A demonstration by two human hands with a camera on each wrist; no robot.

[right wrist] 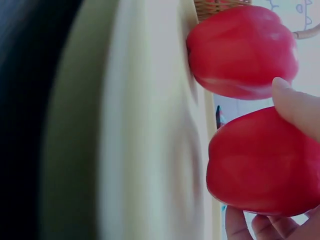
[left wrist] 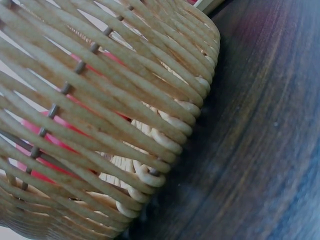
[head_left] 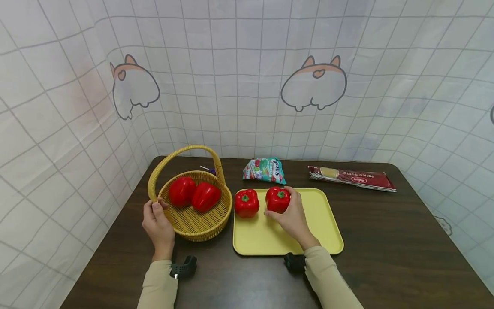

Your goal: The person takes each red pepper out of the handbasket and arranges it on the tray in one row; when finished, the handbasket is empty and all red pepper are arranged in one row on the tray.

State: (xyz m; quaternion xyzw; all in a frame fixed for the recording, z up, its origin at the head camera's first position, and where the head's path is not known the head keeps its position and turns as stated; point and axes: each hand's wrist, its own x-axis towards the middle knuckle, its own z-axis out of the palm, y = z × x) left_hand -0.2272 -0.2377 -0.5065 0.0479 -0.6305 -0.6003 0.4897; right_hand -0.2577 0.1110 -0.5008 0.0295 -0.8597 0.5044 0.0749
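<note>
My right hand (head_left: 294,219) holds a red bell pepper (head_left: 277,200) between thumb and fingers, over the yellow tray (head_left: 266,241). In the right wrist view this pepper (right wrist: 262,165) shows a gap between its end and the tray. A second red bell pepper (head_left: 247,204) stands at the tray's left end, beside it. My left hand (head_left: 159,227) grips the yellow wicker basket (head_left: 200,234) at its left side, where the handle meets the rim. Two more red bell peppers (head_left: 182,192) lie inside the basket. The left wrist view shows the basket's woven wall (left wrist: 125,90) close up.
Behind the tray lies a teal snack bag (head_left: 264,170). A long dark red packet (head_left: 352,178) lies at the back right of the dark wooden table (head_left: 390,240). A small purple-and-white item (head_left: 209,170) sits behind the basket. A gridded white curtain (head_left: 239,86) hangs behind and at both sides.
</note>
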